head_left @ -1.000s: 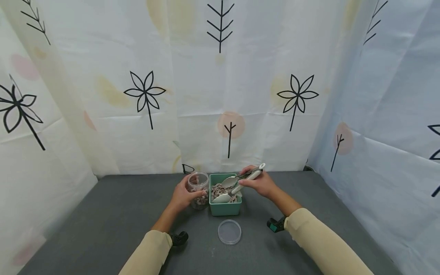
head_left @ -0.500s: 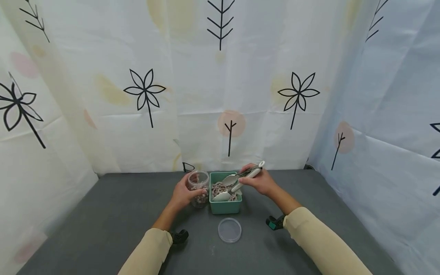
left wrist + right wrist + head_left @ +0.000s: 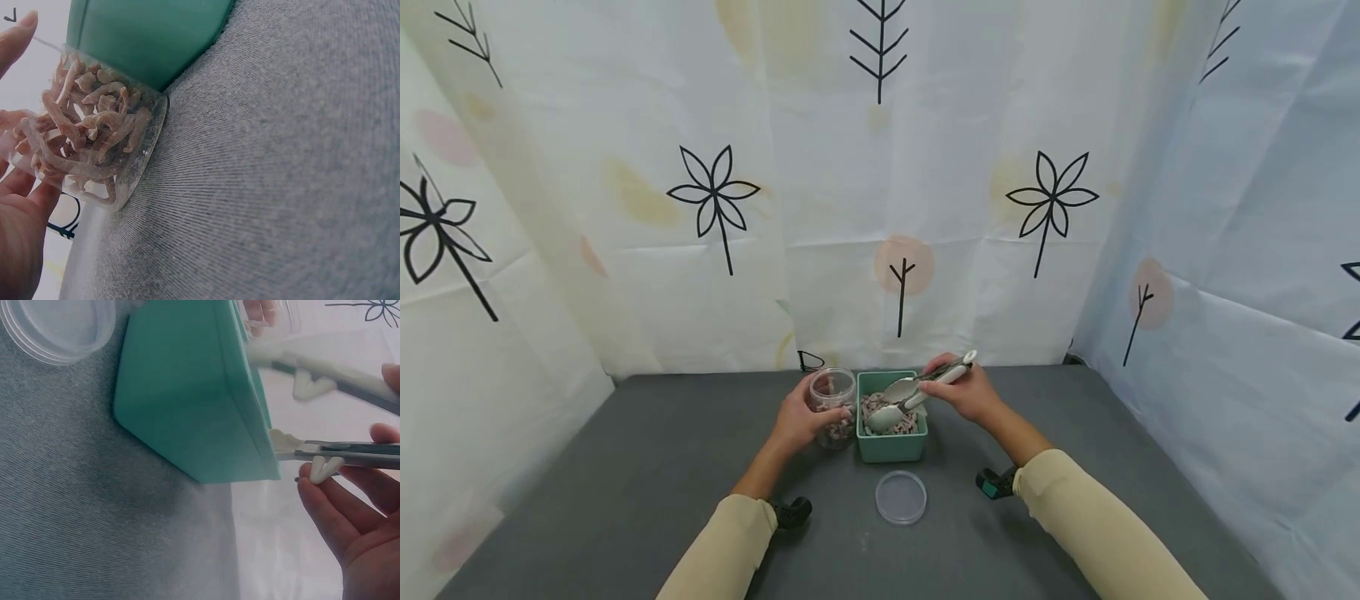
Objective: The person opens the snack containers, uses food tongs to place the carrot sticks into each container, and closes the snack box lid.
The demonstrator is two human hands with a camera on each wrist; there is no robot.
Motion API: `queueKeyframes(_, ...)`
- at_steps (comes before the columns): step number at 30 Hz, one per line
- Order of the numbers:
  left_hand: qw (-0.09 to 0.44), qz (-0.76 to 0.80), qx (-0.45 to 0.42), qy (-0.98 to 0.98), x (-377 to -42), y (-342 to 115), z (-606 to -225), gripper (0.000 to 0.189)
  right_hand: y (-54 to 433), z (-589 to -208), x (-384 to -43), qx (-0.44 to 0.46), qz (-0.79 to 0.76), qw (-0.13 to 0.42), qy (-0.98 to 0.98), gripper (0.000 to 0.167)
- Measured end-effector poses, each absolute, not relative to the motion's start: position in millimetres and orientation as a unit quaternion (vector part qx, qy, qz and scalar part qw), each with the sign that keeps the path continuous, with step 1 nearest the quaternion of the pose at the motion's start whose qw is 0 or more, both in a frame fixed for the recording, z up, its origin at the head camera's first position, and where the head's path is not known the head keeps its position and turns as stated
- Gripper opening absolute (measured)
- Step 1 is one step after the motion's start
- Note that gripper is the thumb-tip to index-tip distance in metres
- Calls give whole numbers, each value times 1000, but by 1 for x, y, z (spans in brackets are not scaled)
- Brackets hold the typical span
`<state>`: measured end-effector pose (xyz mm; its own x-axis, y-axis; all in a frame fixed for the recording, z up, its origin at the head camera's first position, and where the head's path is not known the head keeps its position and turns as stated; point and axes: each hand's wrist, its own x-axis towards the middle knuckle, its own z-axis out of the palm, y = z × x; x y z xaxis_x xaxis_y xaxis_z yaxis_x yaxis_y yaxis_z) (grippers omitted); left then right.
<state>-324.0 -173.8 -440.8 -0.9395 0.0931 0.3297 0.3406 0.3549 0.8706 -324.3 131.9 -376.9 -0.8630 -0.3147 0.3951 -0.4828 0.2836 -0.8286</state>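
My left hand (image 3: 797,418) grips a clear jar (image 3: 833,388) that stands upright on the table against the left side of a green bin. Pale brown, twisted dried strips (image 3: 94,119) fill the lower part of the jar. More of these strips (image 3: 880,407) lie inside the green bin (image 3: 891,450). With my right hand (image 3: 966,393) I hold a pair of tongs (image 3: 946,379), tilted, their pale heads down in the bin over the strips. The two arms of the tongs stand apart in the right wrist view. Whether a strip is between the heads cannot be seen.
A round clear lid (image 3: 901,497) lies on the dark grey table (image 3: 647,500) in front of the bin. A white patterned curtain (image 3: 820,192) rises behind the table's back edge and along both sides.
The near head of the tongs has shifted slightly and turned within the bin. My left hand stays on the jar. The head view has tilted down a little.
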Motion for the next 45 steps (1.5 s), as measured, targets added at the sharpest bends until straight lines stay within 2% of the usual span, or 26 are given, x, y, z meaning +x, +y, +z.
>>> queueKeyframes(3,110,-550,-132,-817,-324,-174,-440,85,129,-379,-324,252,556,89,-787,23)
queueKeyframes(12,115,-552,-130,-815,-324,-173,-440,84,118,-350,-291,255,550,100,-789,19)
queueKeyframes(23,115,-565,-139,-805,-326,-174,-438,82,120,-360,-295,247,593,97,-760,20)
queueKeyframes(35,118,-558,-136,-810,-325,-175,-440,82,121,-367,-294,235,610,119,-747,14)
queueKeyframes(45,117,-551,-130,-816,-322,-173,-440,81,127,-391,-311,215,616,136,-746,13)
